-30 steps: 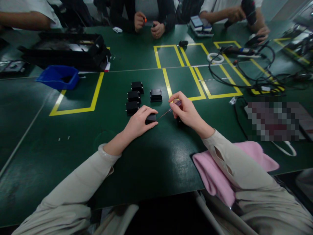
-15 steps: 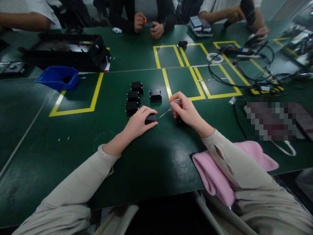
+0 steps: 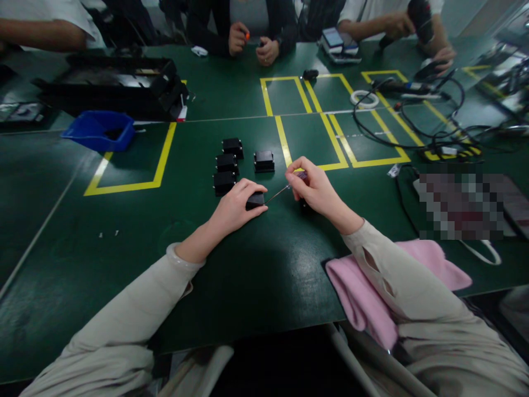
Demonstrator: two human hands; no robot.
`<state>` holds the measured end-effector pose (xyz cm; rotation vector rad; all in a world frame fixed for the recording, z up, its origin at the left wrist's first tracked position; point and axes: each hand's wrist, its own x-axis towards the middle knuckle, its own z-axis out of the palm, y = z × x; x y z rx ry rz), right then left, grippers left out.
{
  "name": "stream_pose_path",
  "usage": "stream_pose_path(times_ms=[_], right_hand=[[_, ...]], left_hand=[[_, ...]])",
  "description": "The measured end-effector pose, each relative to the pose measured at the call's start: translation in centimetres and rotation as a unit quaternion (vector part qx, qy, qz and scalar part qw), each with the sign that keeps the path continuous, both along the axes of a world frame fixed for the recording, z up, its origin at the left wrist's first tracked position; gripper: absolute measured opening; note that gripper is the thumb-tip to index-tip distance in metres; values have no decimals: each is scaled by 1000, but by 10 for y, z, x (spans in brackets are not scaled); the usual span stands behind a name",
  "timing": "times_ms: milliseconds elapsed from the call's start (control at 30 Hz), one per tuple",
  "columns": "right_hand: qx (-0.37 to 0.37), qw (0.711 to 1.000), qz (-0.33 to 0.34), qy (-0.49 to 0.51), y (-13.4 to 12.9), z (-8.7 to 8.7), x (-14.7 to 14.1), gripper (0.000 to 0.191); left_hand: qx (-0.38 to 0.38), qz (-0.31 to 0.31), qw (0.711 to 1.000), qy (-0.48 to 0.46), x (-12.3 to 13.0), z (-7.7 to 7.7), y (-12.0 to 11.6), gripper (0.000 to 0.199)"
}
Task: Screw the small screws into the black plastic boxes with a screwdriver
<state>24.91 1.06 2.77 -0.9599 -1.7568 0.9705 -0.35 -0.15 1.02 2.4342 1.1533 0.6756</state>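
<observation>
A small black box-shaped part lies on the green table, gripped between the thumb and fingers of my left hand. My right hand pinches the handle of a thin screwdriver, its shaft slanting down to the left. The tip meets the right end of the black part, by my left thumb. Three similar black parts stand in a column just beyond my left hand, and another black part sits to their right. Beneath my right hand a dark piece shows, mostly hidden.
A blue bin and stacked black trays are at the left. Cables and a white ring lie at the right. A pink cloth is under my right forearm. Co-workers' hands are across the table.
The view has shifted very slightly. Both hands keep their places, with the screwdriver tip still at the black part's end.
</observation>
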Motion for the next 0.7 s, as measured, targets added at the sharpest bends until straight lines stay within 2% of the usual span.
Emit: stream_pose_path(times_ms=[100,333,533,700], right_hand=[[-9,1000,0,-6,0,1,0,20],[-6,1000,12,17,-1,1,-1,13],[-11,1000,6,-11,-1,1,0,23],[14,1000,24,4,0,0,1,16]], left_hand=[[4,0,1000,-2,0,0,0,33],[-1,4,1000,-3,0,0,0,34],[4,2,1000,-4,0,-1,1,34],[0,3,1000,-3,0,-2,1,34]])
